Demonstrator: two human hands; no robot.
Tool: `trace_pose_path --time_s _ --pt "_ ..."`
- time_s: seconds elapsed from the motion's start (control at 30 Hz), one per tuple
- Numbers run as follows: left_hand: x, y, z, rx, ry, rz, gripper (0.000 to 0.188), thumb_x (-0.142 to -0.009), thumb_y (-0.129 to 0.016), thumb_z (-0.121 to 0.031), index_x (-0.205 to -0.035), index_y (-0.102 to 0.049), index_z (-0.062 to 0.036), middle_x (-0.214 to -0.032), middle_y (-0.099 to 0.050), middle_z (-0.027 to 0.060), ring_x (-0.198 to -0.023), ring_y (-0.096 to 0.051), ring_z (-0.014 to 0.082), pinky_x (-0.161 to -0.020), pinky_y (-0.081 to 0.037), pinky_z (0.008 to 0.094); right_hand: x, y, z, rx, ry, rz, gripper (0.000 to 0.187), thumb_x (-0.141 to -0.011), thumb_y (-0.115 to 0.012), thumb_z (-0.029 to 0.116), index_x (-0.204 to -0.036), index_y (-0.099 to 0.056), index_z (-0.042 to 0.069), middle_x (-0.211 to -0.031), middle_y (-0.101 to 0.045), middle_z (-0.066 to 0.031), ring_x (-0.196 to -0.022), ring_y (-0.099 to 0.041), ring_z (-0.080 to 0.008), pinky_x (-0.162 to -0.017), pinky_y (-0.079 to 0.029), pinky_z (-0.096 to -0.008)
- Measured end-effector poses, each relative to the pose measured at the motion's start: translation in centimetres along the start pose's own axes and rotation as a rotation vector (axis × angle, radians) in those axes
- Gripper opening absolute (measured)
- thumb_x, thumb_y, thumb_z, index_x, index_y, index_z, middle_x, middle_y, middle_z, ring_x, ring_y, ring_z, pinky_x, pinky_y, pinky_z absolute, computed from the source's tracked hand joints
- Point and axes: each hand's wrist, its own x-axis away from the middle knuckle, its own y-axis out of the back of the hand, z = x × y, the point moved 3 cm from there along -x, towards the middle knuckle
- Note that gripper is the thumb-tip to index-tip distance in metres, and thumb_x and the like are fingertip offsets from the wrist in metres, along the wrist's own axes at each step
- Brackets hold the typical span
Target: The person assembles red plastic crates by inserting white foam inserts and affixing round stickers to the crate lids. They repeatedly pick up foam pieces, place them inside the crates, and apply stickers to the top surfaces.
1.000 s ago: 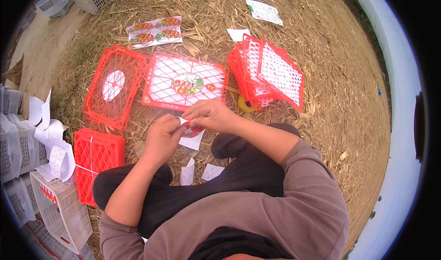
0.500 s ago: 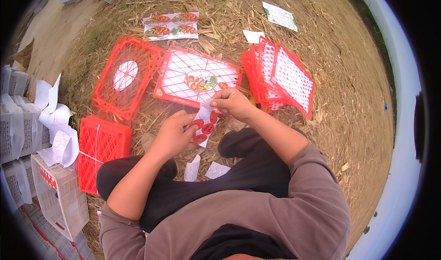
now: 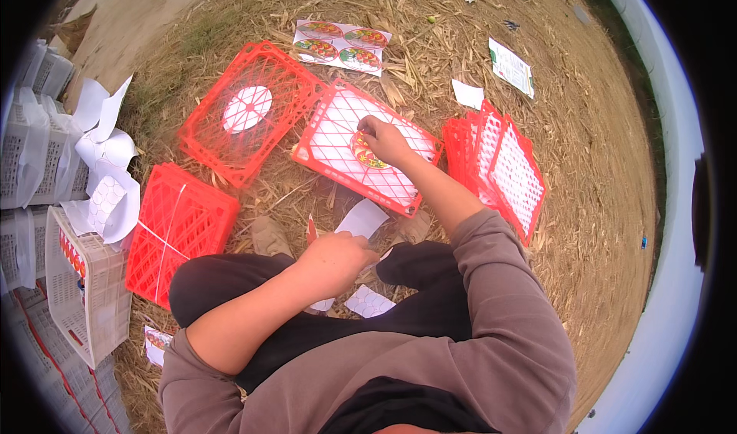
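Observation:
My right hand (image 3: 384, 139) reaches over a red plastic lattice lid (image 3: 355, 184) that has white lining beneath it. Its fingers are pinched together at the edge of an oval picture label (image 3: 370, 158) on the lid; anything between the fingertips is hidden. Low in front of my lap, my left hand (image 3: 338, 262) is closed on a sheet of stickers (image 3: 362, 219). Pale backing shows beyond its knuckles, with a bit of red at one side.
Red lattice lids (image 3: 253, 146) lie to the left, near a tied red stack (image 3: 180, 231). More red pieces (image 3: 516, 169) lean at right. A sheet of oval labels (image 3: 343, 46) lies beyond. White crates (image 3: 90, 280) stand far left. Paper scraps (image 3: 369, 302) lie by my legs.
My right hand has left the sticker sheet and moved forward onto the lid's oval label. My left hand has drawn back toward my lap with the sheet. The view has shifted.

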Motion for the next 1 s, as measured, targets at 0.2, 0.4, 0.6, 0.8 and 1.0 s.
trace_pose_path --time_s 0.2,0.4,0.6,0.8,1.0 --pt "0.5 0.4 0.1 0.039 -0.012 -0.023 0.035 -0.084 -0.068 -0.009 -0.117 -0.077 -0.0128 -0.093 -0.066 0.0087 -0.093 -0.068 0.03 -0.083 -0.057 0.0431 -8.5 -5.0 -0.9 -0.005 -0.066 0.027 0.026 -0.096 -0.07 0.015 -0.119 -0.062 0.006 -0.092 -0.074 -0.0128 -0.088 -0.072 -0.0311 -0.079 -0.054 -0.0438" --pt "0.6 1.4 0.9 0.104 0.002 0.007 0.039 -0.081 -0.069 -0.007 -0.119 -0.076 -0.0107 -0.098 -0.067 0.0095 -0.095 -0.068 0.0296 -0.084 -0.057 0.0425 -10.9 -7.5 -3.0 -0.018 -0.129 0.066 0.024 -0.094 -0.07 0.012 -0.115 -0.063 0.004 -0.086 -0.072 -0.0109 -0.082 -0.071 -0.0278 -0.076 -0.054 -0.0415" --pt "0.6 1.9 1.1 0.16 0.0 -0.013 0.028 -0.078 -0.071 -0.007 -0.104 -0.076 -0.0107 -0.098 -0.067 0.0084 -0.098 -0.069 0.0292 -0.084 -0.056 0.0426 -12.0 -9.2 -3.3 0.151 -0.182 0.05 0.03 -0.09 -0.076 0.019 -0.113 -0.064 0.005 -0.097 -0.074 -0.0159 -0.095 -0.073 -0.0339 -0.082 -0.056 -0.0467" --pt "0.5 1.7 1.1 0.152 -0.003 0.019 0.038 -0.082 -0.067 -0.009 -0.118 -0.076 -0.0114 -0.096 -0.066 0.0093 -0.097 -0.067 0.0303 -0.085 -0.056 0.0426 -11.9 -8.1 -2.5 0.362 -0.389 0.058 0.038 -0.086 -0.079 0.026 -0.116 -0.064 0.007 -0.109 -0.075 -0.0192 -0.105 -0.073 -0.0365 -0.085 -0.057 -0.0499" --pt "0.6 1.5 1.1 0.095 0.0 0.016 0.035 -0.082 -0.069 -0.011 -0.116 -0.076 -0.0116 -0.096 -0.067 0.0081 -0.096 -0.068 0.0295 -0.085 -0.056 0.0427 -7.5 -4.8 -4.0 0.253 -0.401 -0.127 0.031 -0.088 -0.078 0.028 -0.106 -0.065 0.007 -0.096 -0.075 -0.0163 -0.093 -0.073 -0.0365 -0.079 -0.056 -0.0491"
